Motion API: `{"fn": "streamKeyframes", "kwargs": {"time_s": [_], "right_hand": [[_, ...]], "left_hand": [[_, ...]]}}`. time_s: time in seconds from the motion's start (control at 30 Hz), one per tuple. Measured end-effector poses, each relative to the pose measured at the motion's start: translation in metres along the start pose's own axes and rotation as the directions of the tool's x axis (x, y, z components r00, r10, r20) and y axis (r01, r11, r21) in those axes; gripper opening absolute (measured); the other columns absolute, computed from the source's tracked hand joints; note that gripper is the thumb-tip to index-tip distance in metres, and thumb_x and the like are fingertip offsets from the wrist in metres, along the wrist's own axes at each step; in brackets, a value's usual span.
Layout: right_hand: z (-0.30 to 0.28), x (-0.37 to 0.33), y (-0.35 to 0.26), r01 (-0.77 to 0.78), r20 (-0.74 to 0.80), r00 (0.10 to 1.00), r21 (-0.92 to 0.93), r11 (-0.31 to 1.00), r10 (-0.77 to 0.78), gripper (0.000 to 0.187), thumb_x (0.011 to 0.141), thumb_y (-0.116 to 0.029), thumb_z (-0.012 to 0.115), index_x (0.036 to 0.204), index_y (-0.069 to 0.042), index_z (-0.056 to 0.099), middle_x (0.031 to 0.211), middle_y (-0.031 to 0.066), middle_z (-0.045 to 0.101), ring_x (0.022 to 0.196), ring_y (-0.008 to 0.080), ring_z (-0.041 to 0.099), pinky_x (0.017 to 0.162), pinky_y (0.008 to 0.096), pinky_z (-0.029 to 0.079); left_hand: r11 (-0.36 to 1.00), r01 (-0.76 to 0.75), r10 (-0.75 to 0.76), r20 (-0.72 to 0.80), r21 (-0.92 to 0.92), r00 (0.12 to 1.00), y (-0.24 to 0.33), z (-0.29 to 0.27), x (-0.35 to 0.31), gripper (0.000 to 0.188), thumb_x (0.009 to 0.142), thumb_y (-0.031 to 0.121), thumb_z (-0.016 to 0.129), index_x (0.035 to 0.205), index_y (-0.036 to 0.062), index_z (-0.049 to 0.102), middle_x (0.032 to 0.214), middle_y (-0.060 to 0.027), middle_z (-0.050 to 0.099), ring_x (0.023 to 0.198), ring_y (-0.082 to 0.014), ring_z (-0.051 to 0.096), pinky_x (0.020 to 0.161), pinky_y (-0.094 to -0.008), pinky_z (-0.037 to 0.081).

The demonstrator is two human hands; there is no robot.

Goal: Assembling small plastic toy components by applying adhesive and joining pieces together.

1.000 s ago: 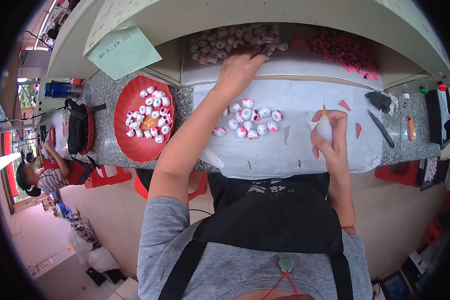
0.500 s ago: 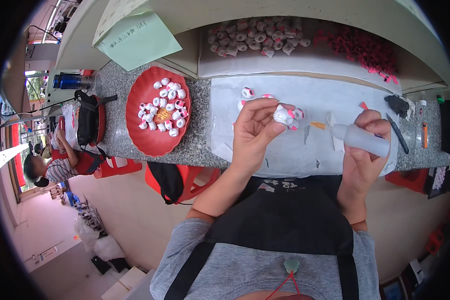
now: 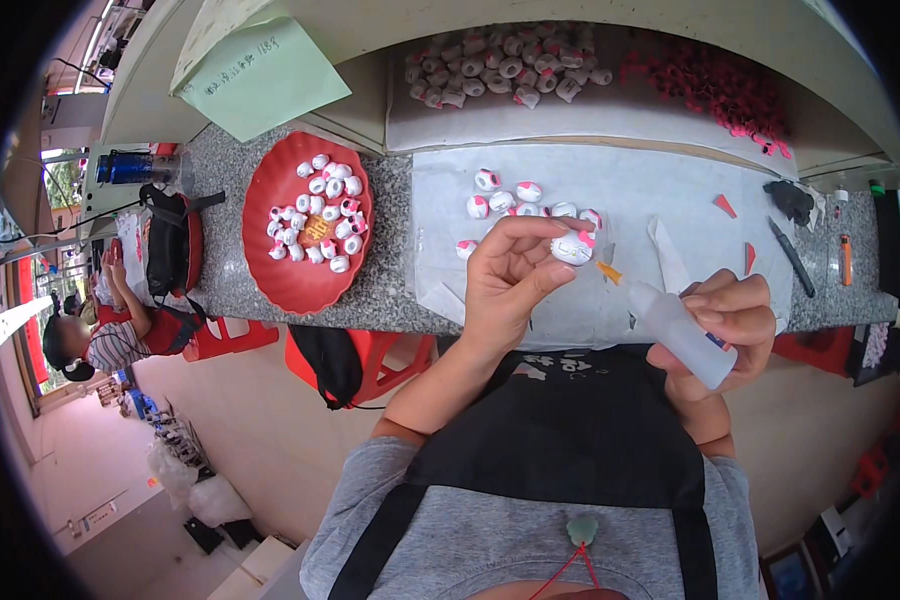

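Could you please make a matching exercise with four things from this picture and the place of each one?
Things:
1. white bead
2. squeeze bottle
3. red plate
4. green paper

Places:
A. on the shelf edge, far left
B. in the left hand
C. on the granite counter, full of beads
D. in the right hand

Pairs: 1-B, 2-D, 3-C, 4-A

Green paper sheet (image 3: 260,75) with handwriting, far left on the raised shelf, tilted, above the red plate (image 3: 292,280). Small dark label patch on the squeeze bottle (image 3: 682,335) in my right hand (image 3: 728,325). No screens.
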State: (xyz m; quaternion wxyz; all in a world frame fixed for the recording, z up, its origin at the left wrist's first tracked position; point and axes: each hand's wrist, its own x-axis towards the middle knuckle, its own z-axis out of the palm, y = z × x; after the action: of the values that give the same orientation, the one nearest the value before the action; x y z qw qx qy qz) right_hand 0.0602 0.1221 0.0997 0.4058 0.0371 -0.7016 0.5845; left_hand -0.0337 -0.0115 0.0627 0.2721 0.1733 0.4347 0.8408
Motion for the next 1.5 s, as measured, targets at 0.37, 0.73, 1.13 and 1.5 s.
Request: {"fn": "streamKeyframes", "kwargs": {"time_s": [0.37,0.73,1.13,1.5], "right_hand": [[-0.0014,0.0004,0.0024,0.001,0.055,0.998,0.076,0.997,-0.005,0.048,0.044,0.000,0.077,0.083,-0.006,0.050,0.081,0.0074,0.048,0.061,0.0126,0.050,0.051,0.0197,0.041],[-0.0032,-0.0016,0.0008,-0.012,0.053,0.999,0.039,0.999,0.010,0.046,0.043,-0.001,0.078,0.080,-0.006,0.051,0.080,0.0072,0.047,0.059,0.0136,0.049,0.049,0.0206,0.039],[-0.0023,-0.0025,0.0033,0.030,0.041,0.999,0.004,1.000,-0.030,0.046,0.044,-0.004,0.078,0.080,-0.007,0.049,0.080,0.0072,0.048,0.059,0.0141,0.049,0.047,0.0212,0.039],[-0.0023,-0.0014,0.0015,0.022,0.057,0.998,0.006,1.000,-0.022,0.047,0.043,-0.002,0.078,0.080,-0.006,0.049,0.080,0.0072,0.048,0.058,0.0139,0.049,0.048,0.0213,0.039]], "left_hand": [[1.000,0.021,-0.021,-0.004,-0.006,1.000,-0.0014,0.0016,0.0021,0.035,0.069,0.000,0.057,0.100,0.0009,0.041,0.099,-0.0198,0.050,0.086,-0.0211,0.053,0.077,-0.0307,0.041],[1.000,0.022,-0.022,-0.010,-0.003,1.000,-0.0010,-0.0001,0.0021,0.036,0.069,0.000,0.057,0.102,-0.0001,0.041,0.100,-0.0193,0.050,0.090,-0.0209,0.051,0.079,-0.0335,0.042],[1.000,0.021,-0.021,0.015,0.018,1.000,-0.0010,-0.0006,0.0015,0.035,0.070,0.001,0.056,0.102,-0.0009,0.041,0.100,-0.0201,0.050,0.089,-0.0203,0.052,0.079,-0.0314,0.042],[0.999,0.011,-0.012,0.016,0.035,1.000,-0.0007,0.0030,0.0017,0.034,0.069,-0.002,0.056,0.101,-0.0016,0.042,0.100,-0.0198,0.050,0.090,-0.0200,0.051,0.079,-0.0293,0.040]]}}
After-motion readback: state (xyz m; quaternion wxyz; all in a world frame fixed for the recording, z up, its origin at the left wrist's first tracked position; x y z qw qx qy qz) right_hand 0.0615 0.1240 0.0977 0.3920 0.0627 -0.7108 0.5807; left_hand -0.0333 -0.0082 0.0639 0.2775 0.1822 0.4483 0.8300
